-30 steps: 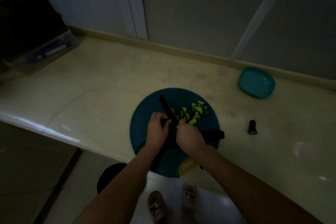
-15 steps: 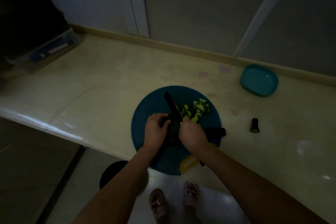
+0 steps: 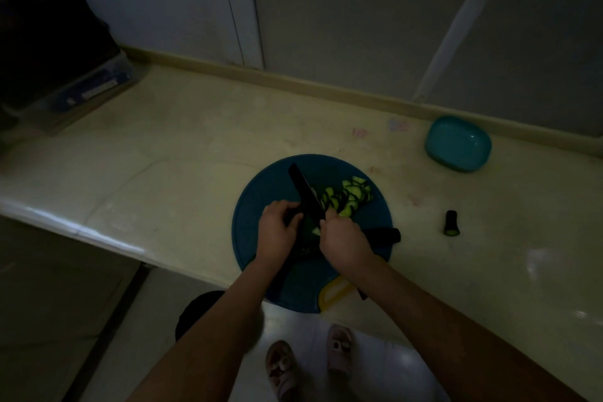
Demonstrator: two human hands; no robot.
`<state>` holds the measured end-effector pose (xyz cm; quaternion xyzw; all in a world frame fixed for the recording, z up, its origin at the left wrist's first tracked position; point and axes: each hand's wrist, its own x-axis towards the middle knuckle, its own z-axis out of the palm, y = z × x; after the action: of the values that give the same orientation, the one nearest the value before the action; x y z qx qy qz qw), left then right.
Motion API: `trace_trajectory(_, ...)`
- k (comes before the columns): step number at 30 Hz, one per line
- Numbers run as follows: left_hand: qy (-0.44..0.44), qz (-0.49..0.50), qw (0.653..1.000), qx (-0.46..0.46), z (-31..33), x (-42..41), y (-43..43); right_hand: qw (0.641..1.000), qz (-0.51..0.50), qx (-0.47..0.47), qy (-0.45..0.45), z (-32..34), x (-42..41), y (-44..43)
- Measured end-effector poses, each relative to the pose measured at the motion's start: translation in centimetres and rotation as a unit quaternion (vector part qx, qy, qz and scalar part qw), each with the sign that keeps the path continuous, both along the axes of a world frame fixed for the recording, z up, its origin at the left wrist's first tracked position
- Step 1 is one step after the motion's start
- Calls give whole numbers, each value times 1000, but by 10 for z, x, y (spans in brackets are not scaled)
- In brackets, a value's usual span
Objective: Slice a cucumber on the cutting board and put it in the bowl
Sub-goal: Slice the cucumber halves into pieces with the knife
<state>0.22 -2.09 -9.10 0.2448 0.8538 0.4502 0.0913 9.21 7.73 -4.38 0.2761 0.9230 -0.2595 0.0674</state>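
A round blue cutting board (image 3: 267,186) lies on the pale counter and overhangs its front edge. On the board, my right hand (image 3: 344,241) grips a knife whose dark blade (image 3: 305,192) points away to the upper left. My left hand (image 3: 277,235) presses on the uncut cucumber (image 3: 308,227), which is mostly hidden between my two hands. A pile of green cucumber slices (image 3: 350,194) lies just right of the blade. The teal bowl (image 3: 456,143) stands at the back right near the wall, and I see nothing in it.
A short dark cucumber end (image 3: 451,222) lies on the counter right of the board. Another dark stub (image 3: 383,235) rests by my right hand. Something yellow (image 3: 334,292) sticks out at the board's front. A plastic box (image 3: 81,88) sits far left.
Both hands stay at the same spot on the board. The blade has shifted only slightly, and the pile of slices looks the same.
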Motion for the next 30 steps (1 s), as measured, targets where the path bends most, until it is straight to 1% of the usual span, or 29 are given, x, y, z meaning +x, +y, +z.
trace_trajectory(5,21,-13,1000,-16,-1,-1,0,1000,4,-5,4,5,0,-1)
trace_trajectory(12,25,-32,999,-28,1,-3,-2,1000,-3,3,-27,7,-1,-8)
trace_trajectory(16,32,-61,996,-51,3,-9,-6,999,-20,-12,-40,9,-5,-16)
trace_trajectory(20,31,-65,995,-69,3,-15,-11,999,-27,-21,-41,10,-12,-24)
trace_trajectory(26,4,-52,997,-52,2,-15,-11,995,-54,-54,-67,6,-23,-31)
trace_trajectory(30,-14,-43,998,-38,1,-14,-12,995,-46,-30,-80,2,-21,-31)
